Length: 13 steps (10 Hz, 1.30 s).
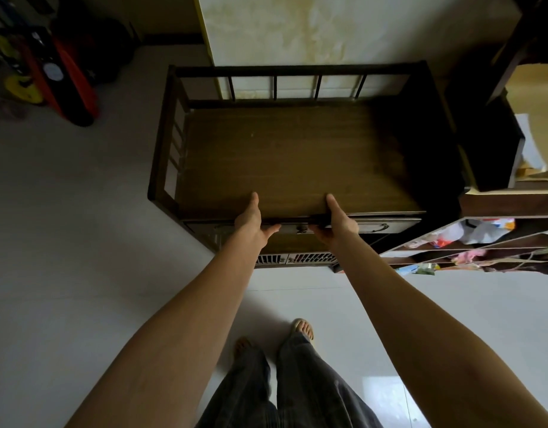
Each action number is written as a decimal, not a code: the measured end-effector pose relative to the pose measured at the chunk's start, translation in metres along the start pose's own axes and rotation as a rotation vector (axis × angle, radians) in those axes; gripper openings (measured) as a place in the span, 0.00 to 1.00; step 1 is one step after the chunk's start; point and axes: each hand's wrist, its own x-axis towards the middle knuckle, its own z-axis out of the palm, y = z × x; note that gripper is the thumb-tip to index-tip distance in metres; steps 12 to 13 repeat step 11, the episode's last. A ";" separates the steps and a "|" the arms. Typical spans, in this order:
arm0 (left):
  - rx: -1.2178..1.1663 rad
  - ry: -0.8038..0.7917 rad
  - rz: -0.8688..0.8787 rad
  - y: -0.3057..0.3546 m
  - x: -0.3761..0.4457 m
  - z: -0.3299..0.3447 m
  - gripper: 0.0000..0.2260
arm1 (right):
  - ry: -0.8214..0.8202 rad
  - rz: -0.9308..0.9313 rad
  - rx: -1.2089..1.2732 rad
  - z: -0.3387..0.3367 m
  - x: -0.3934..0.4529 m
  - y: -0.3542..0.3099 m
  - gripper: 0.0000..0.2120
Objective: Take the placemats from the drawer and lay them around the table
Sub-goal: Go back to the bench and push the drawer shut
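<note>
A dark wooden cabinet (297,156) with a low rail around its top stands against the wall. Its drawer front (374,226), with a small knob (302,229), runs along the near edge, and a dark slit shows above it. My left hand (251,219) grips that edge left of the knob, fingers over the cabinet top and thumb across the drawer face. My right hand (339,219) holds it the same way right of the knob. No placemats are visible, and the drawer's inside is hidden.
Slatted lower doors (297,258) sit under the drawer. An open shelf unit (482,239) with bags and packets stands close on the right. Red and black items (59,75) lean at the far left. Pale floor tiles (81,242) surround my feet (303,329).
</note>
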 end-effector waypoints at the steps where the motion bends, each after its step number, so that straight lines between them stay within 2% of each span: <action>1: 0.000 0.016 0.002 -0.002 0.002 0.004 0.28 | -0.040 0.015 -0.001 -0.001 0.001 -0.001 0.26; 2: 0.045 0.053 -0.002 -0.006 0.004 0.004 0.28 | -0.096 0.059 -0.017 -0.004 -0.002 -0.008 0.23; 3: -0.107 0.015 -0.023 -0.008 0.006 0.002 0.31 | -0.127 0.078 0.004 -0.008 -0.003 -0.007 0.19; 4: -0.157 -0.013 -0.059 -0.018 0.008 -0.003 0.42 | -0.101 0.053 -0.021 -0.019 0.006 0.009 0.44; 5: -0.211 -0.072 -0.057 -0.031 0.015 0.001 0.49 | -0.127 0.033 0.091 -0.026 0.021 0.011 0.69; 6: -0.367 -0.157 -0.029 -0.043 0.016 0.012 0.42 | -0.194 0.015 0.186 -0.026 0.044 0.009 0.67; 8: -0.417 -0.144 0.028 -0.041 0.016 0.015 0.33 | -0.244 -0.034 0.218 -0.026 0.037 0.003 0.53; 9: -0.292 -0.110 -0.006 -0.035 0.008 0.010 0.31 | -0.229 -0.011 0.064 -0.034 0.024 -0.005 0.37; 10: 0.016 -0.083 -0.034 -0.024 0.002 -0.001 0.27 | -0.189 0.014 -0.058 -0.042 0.019 -0.012 0.21; 11: 0.364 -0.074 0.029 -0.017 -0.009 -0.010 0.22 | -0.157 -0.013 -0.154 -0.042 0.009 -0.018 0.10; 13: 0.364 -0.074 0.029 -0.017 -0.009 -0.010 0.22 | -0.157 -0.013 -0.154 -0.042 0.009 -0.018 0.10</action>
